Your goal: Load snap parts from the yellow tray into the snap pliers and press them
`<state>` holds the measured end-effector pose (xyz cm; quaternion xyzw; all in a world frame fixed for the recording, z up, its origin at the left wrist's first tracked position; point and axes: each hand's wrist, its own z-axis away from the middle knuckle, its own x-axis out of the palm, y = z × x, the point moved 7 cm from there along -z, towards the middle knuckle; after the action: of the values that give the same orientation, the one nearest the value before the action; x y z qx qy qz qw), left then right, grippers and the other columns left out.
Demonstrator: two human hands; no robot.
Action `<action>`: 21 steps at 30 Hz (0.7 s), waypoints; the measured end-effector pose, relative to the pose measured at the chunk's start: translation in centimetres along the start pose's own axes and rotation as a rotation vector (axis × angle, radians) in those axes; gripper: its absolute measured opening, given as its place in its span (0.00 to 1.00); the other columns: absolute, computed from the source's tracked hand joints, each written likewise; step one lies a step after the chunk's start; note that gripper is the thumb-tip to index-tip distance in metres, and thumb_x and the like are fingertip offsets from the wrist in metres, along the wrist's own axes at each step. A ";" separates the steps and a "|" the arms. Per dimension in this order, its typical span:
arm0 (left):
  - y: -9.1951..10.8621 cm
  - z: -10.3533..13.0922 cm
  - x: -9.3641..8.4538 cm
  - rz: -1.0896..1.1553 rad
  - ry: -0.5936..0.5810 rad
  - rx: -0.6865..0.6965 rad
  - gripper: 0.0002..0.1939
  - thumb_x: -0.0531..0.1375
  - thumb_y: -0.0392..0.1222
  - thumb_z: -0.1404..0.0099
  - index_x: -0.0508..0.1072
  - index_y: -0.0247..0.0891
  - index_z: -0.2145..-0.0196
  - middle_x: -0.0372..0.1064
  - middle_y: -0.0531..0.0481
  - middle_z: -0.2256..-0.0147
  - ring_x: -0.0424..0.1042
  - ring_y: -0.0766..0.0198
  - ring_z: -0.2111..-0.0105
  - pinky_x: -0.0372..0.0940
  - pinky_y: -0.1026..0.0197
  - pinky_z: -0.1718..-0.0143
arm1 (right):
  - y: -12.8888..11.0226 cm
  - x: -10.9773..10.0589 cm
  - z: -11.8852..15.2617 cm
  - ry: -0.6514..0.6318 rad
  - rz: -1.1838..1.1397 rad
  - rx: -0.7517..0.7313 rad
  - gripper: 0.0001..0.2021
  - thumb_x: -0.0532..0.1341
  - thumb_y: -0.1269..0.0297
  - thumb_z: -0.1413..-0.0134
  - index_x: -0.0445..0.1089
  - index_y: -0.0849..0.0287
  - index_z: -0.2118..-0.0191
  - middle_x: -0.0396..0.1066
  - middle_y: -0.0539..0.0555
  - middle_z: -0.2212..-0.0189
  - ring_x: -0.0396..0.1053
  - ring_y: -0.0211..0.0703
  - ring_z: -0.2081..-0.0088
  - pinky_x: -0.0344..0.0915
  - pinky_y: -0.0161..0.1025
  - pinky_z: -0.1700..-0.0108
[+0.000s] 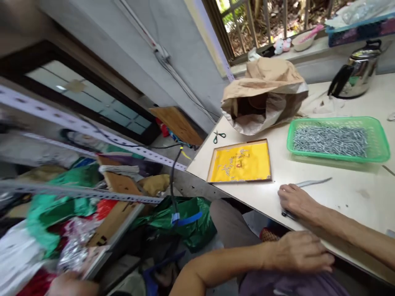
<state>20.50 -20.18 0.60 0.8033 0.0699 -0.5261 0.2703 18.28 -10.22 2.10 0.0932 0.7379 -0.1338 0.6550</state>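
Right hand on the bench beside a slim grey strip

The slim grey strip (pixel 314 182) lies on the bench (pixel 311 98), running away from the knuckles of the right hand (pixel 296 200), which rests near the bench's front edge. That hand's fingers are bent and close together; whether they grip the strip or anything else cannot be told, as the palm is hidden. A small black end (pixel 284 213) shows just under the hand, at the bench edge.

The left hand (pixel 304 251) is lower, over purple cloth (pixel 277 283) in the lap, palm down, with its fingers loosely bent. Its underside is hidden, so I cannot tell whether it holds anything.

To the left of the right hand, a shallow tray (pixel 256 164) with a yellow bottom sits at the bench edge, with small grey pieces scattered in it. Just beyond it are small scissors (pixel 215 139) with green handles, their blades apart. Beyond the strip stands a green basket (pixel 381 142) with many silvery metal pieces (pixel 330 141) in it.

Behind the tray, a brown paper bag (pixel 277 88) has its mouth gaping. A shiny kettle (pixel 359 74) stands farther back, near the window ledge.
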 end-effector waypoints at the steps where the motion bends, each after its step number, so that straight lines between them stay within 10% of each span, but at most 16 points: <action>1: -0.6 1.0 -1.0 -0.038 0.031 -0.004 0.14 0.54 0.49 0.30 0.76 0.41 0.59 0.75 0.50 0.65 0.74 0.65 0.64 0.69 0.64 0.59 | -0.2 0.4 -0.3 0.055 0.014 -0.023 0.11 0.60 0.80 0.50 0.68 0.58 0.78 0.68 0.53 0.72 0.62 0.45 0.64 0.54 0.41 0.66; 5: -9.6 6.0 -8.8 -0.295 0.215 -0.582 0.14 0.51 0.40 0.28 0.76 0.38 0.63 0.73 0.47 0.68 0.70 0.63 0.67 0.68 0.59 0.61 | 0.2 -0.7 -0.7 0.254 -0.043 -0.042 0.11 0.57 0.80 0.47 0.68 0.57 0.74 0.70 0.53 0.72 0.65 0.43 0.65 0.59 0.40 0.64; 10: -21.0 11.5 -17.3 -0.411 0.248 -1.260 0.09 0.55 0.36 0.31 0.76 0.35 0.63 0.71 0.43 0.63 0.68 0.58 0.59 0.65 0.55 0.56 | 5.8 -9.4 1.3 0.554 -0.160 0.155 0.11 0.50 0.67 0.36 0.68 0.55 0.64 0.72 0.55 0.69 0.68 0.45 0.65 0.64 0.43 0.61; 13: -24.6 11.3 -18.1 -0.405 0.133 -1.327 0.11 0.54 0.37 0.31 0.77 0.33 0.63 0.71 0.42 0.61 0.67 0.57 0.56 0.64 0.56 0.55 | 11.3 -12.8 3.9 0.612 0.096 0.401 0.17 0.45 0.54 0.34 0.67 0.56 0.60 0.71 0.60 0.68 0.67 0.54 0.63 0.63 0.50 0.61; 16: -26.4 10.4 -17.7 -0.380 0.100 -1.319 0.10 0.55 0.35 0.33 0.77 0.32 0.66 0.71 0.42 0.62 0.66 0.57 0.55 0.64 0.58 0.56 | 15.0 -11.7 6.6 0.454 0.288 0.617 0.26 0.37 0.49 0.35 0.67 0.56 0.55 0.69 0.65 0.64 0.66 0.61 0.65 0.61 0.54 0.66; 21: -27.6 9.9 -17.6 -0.309 0.071 -1.335 0.11 0.54 0.29 0.36 0.76 0.29 0.69 0.72 0.38 0.63 0.68 0.55 0.55 0.64 0.58 0.56 | 10.0 -5.6 9.6 0.315 -0.184 0.530 0.16 0.45 0.54 0.35 0.67 0.51 0.56 0.71 0.59 0.64 0.71 0.53 0.65 0.68 0.48 0.65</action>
<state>-6.16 1.07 3.26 0.4623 0.5020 -0.3763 0.6267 31.16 -3.61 5.90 0.2131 0.7748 -0.3641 0.4708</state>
